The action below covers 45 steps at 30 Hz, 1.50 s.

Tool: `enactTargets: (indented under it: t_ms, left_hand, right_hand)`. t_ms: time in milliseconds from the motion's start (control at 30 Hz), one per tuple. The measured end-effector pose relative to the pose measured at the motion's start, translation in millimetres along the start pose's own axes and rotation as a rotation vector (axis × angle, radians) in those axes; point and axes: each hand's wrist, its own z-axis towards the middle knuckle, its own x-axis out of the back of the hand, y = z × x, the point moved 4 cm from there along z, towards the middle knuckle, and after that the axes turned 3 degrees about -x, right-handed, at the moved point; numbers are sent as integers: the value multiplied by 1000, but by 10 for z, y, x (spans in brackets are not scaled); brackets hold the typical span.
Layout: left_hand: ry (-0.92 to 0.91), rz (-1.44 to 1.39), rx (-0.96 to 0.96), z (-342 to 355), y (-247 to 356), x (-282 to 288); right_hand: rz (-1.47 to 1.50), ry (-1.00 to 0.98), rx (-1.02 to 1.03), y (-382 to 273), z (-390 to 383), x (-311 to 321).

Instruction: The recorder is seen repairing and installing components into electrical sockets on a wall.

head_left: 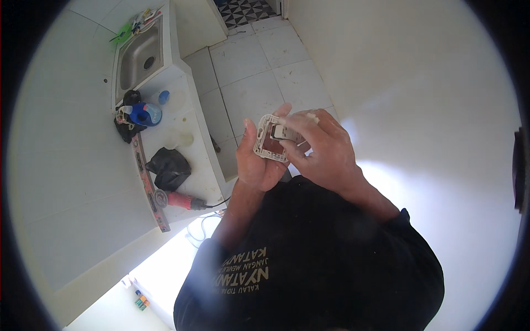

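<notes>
In front of my chest, my left hand (255, 164) supports a white wall-switch frame (259, 144), its palm beneath and its thumb along the left edge. Reddish brown shows through the frame's opening. Fingers and thumb of my right hand (331, 151) close on a small white switch module (288, 134) with a dark edge, held over or in that opening. Whether the module is seated in the frame I cannot tell, since my right fingers cover part of it. Pale dust coats both hands.
On the left, a white counter (193, 132) carries a steel sink (126, 69), a blue bottle (148, 114), a black plastic bag (170, 168), a red angle grinder (182, 200) and a long spirit level (144, 179). A pale wall (419, 94) rises on the right; white tiles (243, 60) cover the floor.
</notes>
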Motion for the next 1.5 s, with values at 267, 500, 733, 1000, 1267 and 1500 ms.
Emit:
enactTargets:
  t_ms: [267, 500, 733, 1000, 1267, 1500]
  left_hand:
    - [160, 210, -78, -45, -13, 14]
    - [-44, 261, -236, -137, 8, 33]
    - [79, 409, -327, -150, 26, -55]
    - [29, 523, -438, -188, 37, 31]
    - [126, 633, -383, -225, 175, -68]
    - [254, 775, -369, -288, 255, -113]
  right_hand:
    - [-30, -24, 33, -43, -10, -23]
    - [6, -36, 74, -10, -54, -37]
    - [83, 54, 164, 14, -131, -54]
    - [501, -86, -270, 256, -249, 4]
    - [1004, -108, -633, 330, -260, -127]
    - [1015, -184, -707, 381, -296, -149]
